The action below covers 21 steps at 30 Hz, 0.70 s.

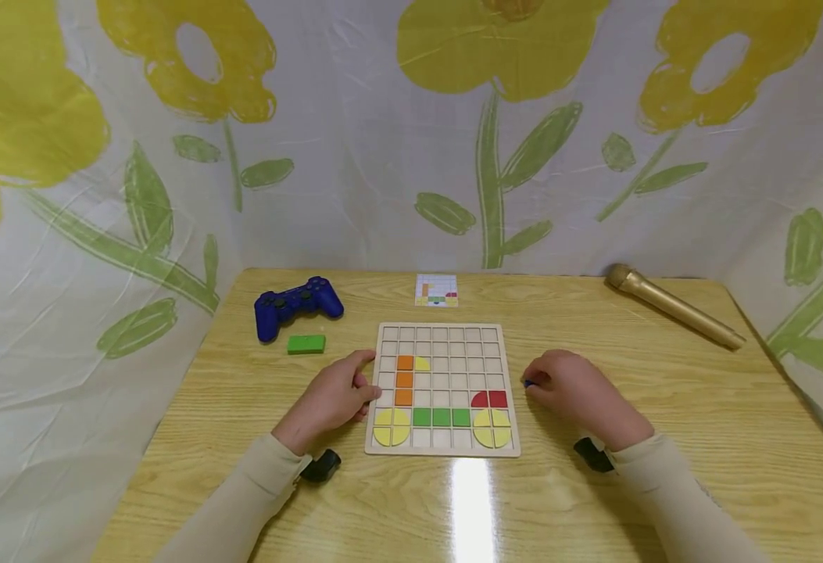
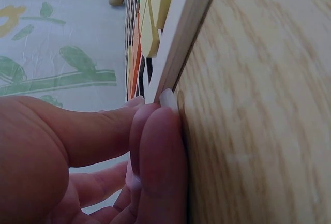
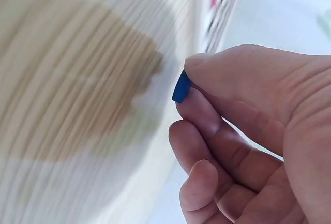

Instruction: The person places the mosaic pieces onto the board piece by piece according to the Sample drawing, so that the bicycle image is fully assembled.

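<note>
A wooden grid board (image 1: 446, 452) lies flat on the table. My left hand (image 1: 330, 399) holds the board's left edge, its thumb (image 2: 111, 128) at the rim and its fingertips against the side. To the right of the board, my right hand (image 1: 574, 385) pinches a small blue tile (image 3: 181, 87) between thumb and forefinger, just above the table. The tile's full shape is hidden. On the board sit orange squares (image 1: 404, 380), a lone yellow quarter-circle (image 1: 422, 364), green squares (image 1: 441, 417), red tiles (image 1: 498, 399) and two yellow circles (image 1: 391, 427) made of quarter pieces.
Behind the board lies a pattern card (image 1: 436, 290). A blue game controller (image 1: 298, 305) and a green block (image 1: 306, 344) are at the left. Back right lies a gold microphone (image 1: 678, 306). A flower-painted sheet (image 1: 355, 180) closes off the back and sides.
</note>
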Available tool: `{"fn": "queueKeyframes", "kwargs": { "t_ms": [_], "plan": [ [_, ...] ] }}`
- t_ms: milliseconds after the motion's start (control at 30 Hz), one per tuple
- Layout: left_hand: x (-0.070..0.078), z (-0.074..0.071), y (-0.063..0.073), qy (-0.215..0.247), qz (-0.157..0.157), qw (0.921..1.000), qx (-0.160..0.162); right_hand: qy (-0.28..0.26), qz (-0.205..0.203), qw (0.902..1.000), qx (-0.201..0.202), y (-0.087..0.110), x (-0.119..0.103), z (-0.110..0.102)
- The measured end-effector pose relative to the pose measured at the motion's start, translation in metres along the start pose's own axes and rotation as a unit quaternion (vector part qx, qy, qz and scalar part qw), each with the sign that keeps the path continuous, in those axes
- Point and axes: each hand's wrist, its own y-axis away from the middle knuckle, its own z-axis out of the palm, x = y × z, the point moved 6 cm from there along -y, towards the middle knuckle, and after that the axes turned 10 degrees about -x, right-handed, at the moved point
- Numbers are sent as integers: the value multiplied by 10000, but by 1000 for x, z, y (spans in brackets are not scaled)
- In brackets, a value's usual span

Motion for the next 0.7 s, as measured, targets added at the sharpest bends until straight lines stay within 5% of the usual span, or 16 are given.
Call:
{"fn": "queueKeyframes", "kwargs": {
  "t_ms": [367,700],
  "plan": [
    [2,-2,1,-40,-28,10000,-17,300,-1148,9929,104,0,-94,14],
    [3,0,1,-65,-100,9999,-3,526,-1596,9856,210,-3,-128,37]
  ]
}}
